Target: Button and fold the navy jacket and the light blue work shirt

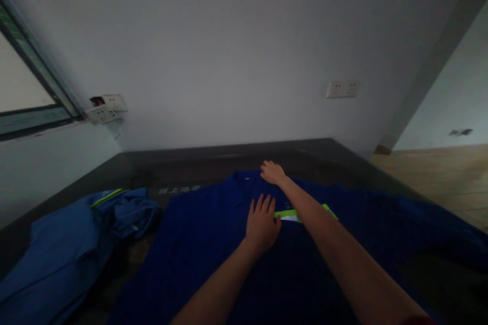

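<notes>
Blue shirt (206,223) at six o'clock; crumpled garment (72,244) at eight; dark table (213,153) edge by wall (229,61), twelve. Left hand (263,223), fingers spread; right hand (272,172), fingers curled at collar (238,194), grip unclear.

Dim, hazy light (no harsh glare) leaves the blue shirt (293,259) murky.

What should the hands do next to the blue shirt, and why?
Maybe the right hand should gently smooth the collar: it's right beside it, at the top edge of the blue shirt, while the left hand lies on the front and could hold things steady.
</notes>
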Action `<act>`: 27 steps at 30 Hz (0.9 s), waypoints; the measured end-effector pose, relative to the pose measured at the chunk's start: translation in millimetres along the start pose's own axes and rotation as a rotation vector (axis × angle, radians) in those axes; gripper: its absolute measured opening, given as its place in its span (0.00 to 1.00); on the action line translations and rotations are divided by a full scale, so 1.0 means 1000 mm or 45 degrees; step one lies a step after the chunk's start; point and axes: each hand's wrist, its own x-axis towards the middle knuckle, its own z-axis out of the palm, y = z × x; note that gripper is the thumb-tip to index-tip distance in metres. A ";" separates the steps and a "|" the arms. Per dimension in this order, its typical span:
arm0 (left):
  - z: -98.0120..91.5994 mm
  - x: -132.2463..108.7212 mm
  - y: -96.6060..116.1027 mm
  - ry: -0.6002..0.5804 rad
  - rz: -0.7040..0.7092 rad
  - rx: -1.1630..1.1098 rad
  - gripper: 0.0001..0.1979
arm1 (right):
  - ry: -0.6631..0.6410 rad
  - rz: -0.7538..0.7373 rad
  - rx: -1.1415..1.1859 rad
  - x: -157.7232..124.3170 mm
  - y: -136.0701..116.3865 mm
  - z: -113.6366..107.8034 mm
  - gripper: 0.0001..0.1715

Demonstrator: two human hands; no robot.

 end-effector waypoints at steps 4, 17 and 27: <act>-0.002 0.000 0.000 -0.025 0.002 0.016 0.27 | 0.064 0.002 0.088 0.010 0.010 -0.006 0.16; -0.001 -0.001 -0.001 0.002 0.022 -0.003 0.27 | 0.233 0.050 0.127 -0.015 -0.010 0.004 0.16; -0.009 0.008 -0.009 0.098 -0.066 0.036 0.28 | 0.205 0.113 0.180 -0.009 -0.044 -0.018 0.19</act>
